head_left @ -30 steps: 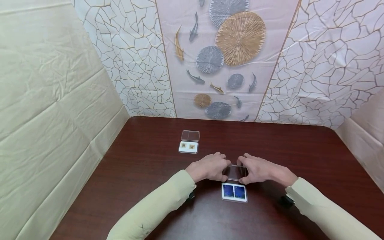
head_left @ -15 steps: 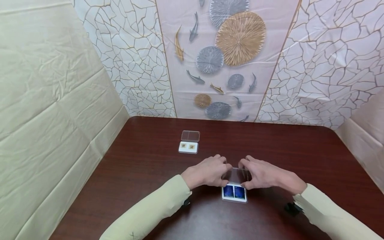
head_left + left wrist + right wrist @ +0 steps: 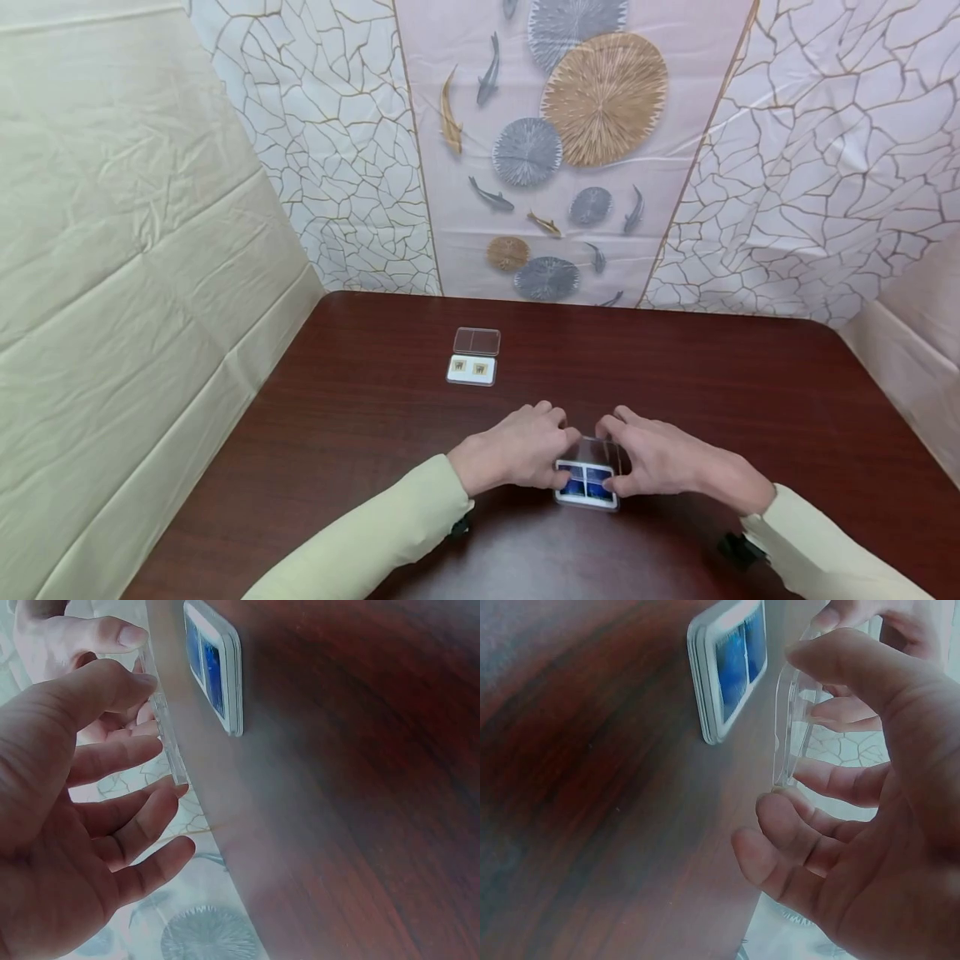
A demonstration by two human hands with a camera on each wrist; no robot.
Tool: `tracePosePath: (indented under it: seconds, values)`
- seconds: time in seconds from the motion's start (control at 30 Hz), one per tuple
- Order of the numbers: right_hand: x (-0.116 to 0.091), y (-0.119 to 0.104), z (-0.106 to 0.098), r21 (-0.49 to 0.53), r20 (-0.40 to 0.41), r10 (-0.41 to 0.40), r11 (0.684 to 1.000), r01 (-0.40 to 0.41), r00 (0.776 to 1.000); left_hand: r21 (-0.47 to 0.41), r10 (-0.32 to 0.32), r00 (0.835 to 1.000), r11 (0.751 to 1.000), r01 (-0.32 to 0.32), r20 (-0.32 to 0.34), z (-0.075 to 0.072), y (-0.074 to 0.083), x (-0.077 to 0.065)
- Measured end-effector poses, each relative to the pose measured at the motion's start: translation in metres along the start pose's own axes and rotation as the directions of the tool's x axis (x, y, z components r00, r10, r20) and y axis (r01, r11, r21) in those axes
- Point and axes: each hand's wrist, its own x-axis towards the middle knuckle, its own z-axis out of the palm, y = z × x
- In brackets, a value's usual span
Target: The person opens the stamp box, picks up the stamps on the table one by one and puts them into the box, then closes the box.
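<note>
Both hands hold a clear plastic lid [image 3: 590, 451] between them, one at each side. My left hand [image 3: 517, 450] pinches its left edge between thumb and fingers. At the opposite edge, my right hand [image 3: 663, 457] grips it the same way. In the left wrist view the lid stands apart from a white-lined case base [image 3: 235, 690]. Two dark blue rectangular pieces [image 3: 735, 671] sit side by side in that base on the table. Seen from the head, the lid overlaps the far part of the base, and the thumbs reach over its sides.
Farther back and to the left, a second small case [image 3: 471, 380] lies opened, with two gold-coloured pieces [image 3: 480, 368] on its white insert. Its clear lid [image 3: 476, 341] lies just behind it. The dark red-brown table [image 3: 360, 400] meets patterned cloth walls [image 3: 360, 150].
Both hands have brought the clear lid toward the person, from behind the base to partly over it. The base and the farther case have stayed in place.
</note>
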Motion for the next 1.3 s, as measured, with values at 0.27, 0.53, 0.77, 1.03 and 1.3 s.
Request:
tracePosePath:
  seconds: [0.27, 0.53, 0.77, 1.03, 1.3]
  values:
    - [-0.005, -0.001, 0.008, -0.007, -0.010, -0.025, 1.000, 0.025, 1.000, 0.010, -0.009, 1.000, 1.000, 0.009, 0.002, 0.005, 0.007, -0.005]
    - [-0.007, -0.002, 0.017, -0.004, -0.015, -0.040, 0.999, 0.040, 0.999, 0.005, -0.020, 1.000, 1.000, 0.019, 0.017, 0.011, 0.011, -0.008]
    - [-0.007, -0.003, 0.020, 0.015, 0.001, -0.037, 0.999, 0.037, 0.999, 0.018, -0.021, 1.000, 1.000, 0.021, 0.021, 0.015, 0.012, -0.009]
    - [-0.008, -0.003, 0.023, 0.018, 0.012, -0.028, 0.999, 0.028, 1.000, 0.013, -0.023, 1.000, 1.000, 0.023, 0.010, 0.020, 0.015, -0.010]
    - [-0.009, -0.003, 0.025, 0.010, 0.006, -0.032, 0.999, 0.032, 0.999, 0.007, -0.030, 0.999, 1.000, 0.030, 0.024, 0.021, 0.016, -0.009]
